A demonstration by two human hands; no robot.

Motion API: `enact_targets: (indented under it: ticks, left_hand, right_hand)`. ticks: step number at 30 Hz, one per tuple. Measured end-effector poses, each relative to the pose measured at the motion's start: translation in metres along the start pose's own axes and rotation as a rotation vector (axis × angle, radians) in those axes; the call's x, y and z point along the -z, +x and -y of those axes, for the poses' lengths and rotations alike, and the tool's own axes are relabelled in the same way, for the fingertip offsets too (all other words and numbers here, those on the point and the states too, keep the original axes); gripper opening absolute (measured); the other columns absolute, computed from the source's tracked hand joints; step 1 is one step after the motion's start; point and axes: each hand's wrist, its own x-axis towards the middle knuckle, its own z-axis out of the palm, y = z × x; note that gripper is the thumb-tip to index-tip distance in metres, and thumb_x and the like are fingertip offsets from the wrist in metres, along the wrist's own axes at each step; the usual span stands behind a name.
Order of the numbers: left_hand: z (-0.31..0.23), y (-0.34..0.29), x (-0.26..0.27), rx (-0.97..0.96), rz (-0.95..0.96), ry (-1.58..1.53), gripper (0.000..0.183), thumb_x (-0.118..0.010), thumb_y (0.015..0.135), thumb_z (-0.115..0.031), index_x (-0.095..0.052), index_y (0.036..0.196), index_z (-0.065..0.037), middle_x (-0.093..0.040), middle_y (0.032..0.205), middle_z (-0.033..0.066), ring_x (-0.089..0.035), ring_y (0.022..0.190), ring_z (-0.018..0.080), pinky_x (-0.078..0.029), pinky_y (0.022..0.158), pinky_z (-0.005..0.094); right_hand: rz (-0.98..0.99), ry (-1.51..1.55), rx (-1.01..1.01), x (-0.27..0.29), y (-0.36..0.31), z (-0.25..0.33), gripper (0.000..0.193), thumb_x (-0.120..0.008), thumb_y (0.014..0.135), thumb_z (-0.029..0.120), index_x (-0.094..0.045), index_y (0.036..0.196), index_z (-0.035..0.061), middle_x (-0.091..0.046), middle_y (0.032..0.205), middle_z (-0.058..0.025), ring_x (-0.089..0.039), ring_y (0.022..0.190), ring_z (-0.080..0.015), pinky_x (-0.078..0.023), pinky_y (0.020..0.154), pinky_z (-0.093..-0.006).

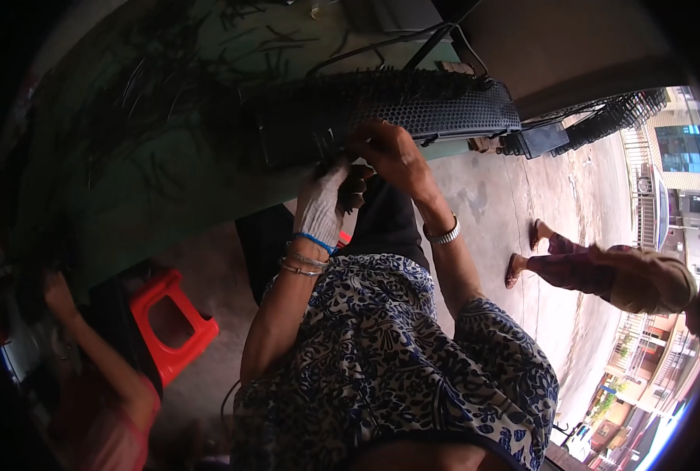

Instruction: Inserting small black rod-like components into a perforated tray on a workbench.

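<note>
My left hand (328,196) wears a white knit glove with dark finger parts. Its fingers curl at the front edge of a long black perforated casing (452,114). My bare right hand (395,155) is close above it, thumb and fingers pinched together near the left fingertips. Whatever lies between the two hands is too small and dark to make out. Along the top of the casing runs a row of dark, bristle-like pieces (365,85). The casing rests at the edge of a green table (201,196), in front of my lap.
Dark thin strips (279,39) lie scattered over the table. A red plastic stool (173,322) stands at the lower left, beside another person's arm (102,353). On the right, a person (609,275) walks on the concrete floor (483,196). A black coil (621,122) lies beyond the casing.
</note>
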Motion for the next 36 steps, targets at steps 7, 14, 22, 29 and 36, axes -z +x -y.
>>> enact_targets:
  ticks: [7,14,22,29,36]
  left_hand:
    - [0.007,0.014,0.01,0.049,-0.001,-0.127,0.025,-0.06,0.092,-0.023,-0.061,0.107,-0.003,-0.068,0.088,0.0136,-0.068,0.076,0.0197,-0.058,0.06,0.0321]
    - [0.012,0.007,0.009,0.041,-0.121,-0.157,0.022,-0.06,0.093,-0.019,-0.061,0.106,-0.002,-0.067,0.082,0.0108,-0.066,0.067,0.0186,-0.056,0.055,0.0306]
    - [0.001,0.002,0.0,0.074,-0.038,-0.117,0.023,-0.062,0.093,-0.018,-0.063,0.105,0.001,-0.067,0.08,0.011,-0.06,0.057,0.0118,-0.05,0.048,0.024]
    - [0.006,0.004,-0.002,0.093,-0.021,-0.087,0.024,-0.063,0.092,-0.018,-0.063,0.105,0.002,-0.065,0.075,0.0088,-0.056,0.053,0.0089,-0.042,0.043,0.0209]
    - [0.004,0.001,-0.009,0.056,-0.043,0.042,0.024,-0.065,0.09,-0.021,-0.064,0.1,0.0,-0.065,0.074,0.008,-0.056,0.052,0.0094,-0.042,0.043,0.0215]
  right_hand:
    - [-0.464,-0.199,0.164,0.012,0.015,0.001,0.006,-0.056,0.089,0.004,-0.061,0.09,-0.0004,-0.062,0.072,-0.0099,-0.06,0.063,-0.018,-0.047,0.059,-0.0308]
    - [-0.721,-0.439,0.381,0.001,0.043,-0.018,0.004,-0.055,0.088,0.0,-0.057,0.091,0.0013,-0.058,0.081,-0.0148,-0.06,0.073,-0.0321,-0.048,0.063,-0.036]
    - [-0.58,-0.382,0.319,-0.013,0.037,-0.021,0.022,-0.063,0.081,-0.001,-0.068,0.1,0.0078,-0.059,0.09,-0.0113,-0.061,0.074,-0.0287,-0.049,0.065,-0.0341]
    - [-0.459,-0.392,0.303,-0.007,0.033,-0.03,0.022,-0.067,0.083,0.007,-0.07,0.105,0.0102,-0.059,0.09,-0.011,-0.062,0.075,-0.0254,-0.049,0.067,-0.0323]
    - [-0.034,0.138,-0.108,0.012,-0.001,-0.01,0.017,-0.064,0.09,0.013,-0.067,0.1,0.0,-0.065,0.078,-0.0059,-0.059,0.068,-0.0107,-0.046,0.059,-0.0251]
